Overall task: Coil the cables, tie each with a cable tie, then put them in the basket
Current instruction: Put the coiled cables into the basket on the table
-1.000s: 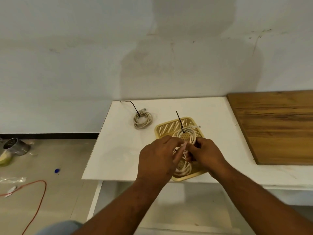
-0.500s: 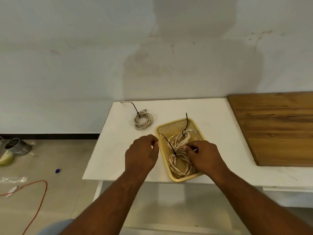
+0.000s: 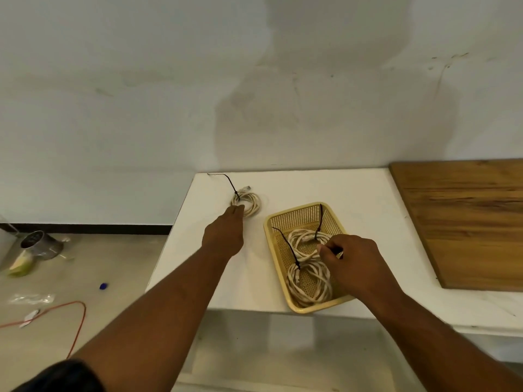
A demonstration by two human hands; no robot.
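Observation:
A yellow mesh basket (image 3: pixel 294 219) sits near the front edge of the white table (image 3: pixel 339 188). Two coiled cream cables lie in it, a near coil (image 3: pixel 310 281) and a far coil (image 3: pixel 304 239), each bound with a black cable tie whose tail sticks up. My right hand (image 3: pixel 356 264) rests over the basket's right side, fingers pinched at the far coil. A third tied cream coil (image 3: pixel 249 202) lies on the table at the back left. My left hand (image 3: pixel 226 233) is stretched out to it, fingertips touching its near edge, fingers extended.
A wooden board (image 3: pixel 467 222) covers the table's right part. On the floor to the left are a metal pot (image 3: pixel 39 244), an orange cord (image 3: pixel 76 321), a blue cap (image 3: pixel 103 286) and scraps. The wall stands right behind the table.
Both hands were together over the basket holding a coil. That coil now lies in the basket, and my left hand has moved away left and back to the third coil.

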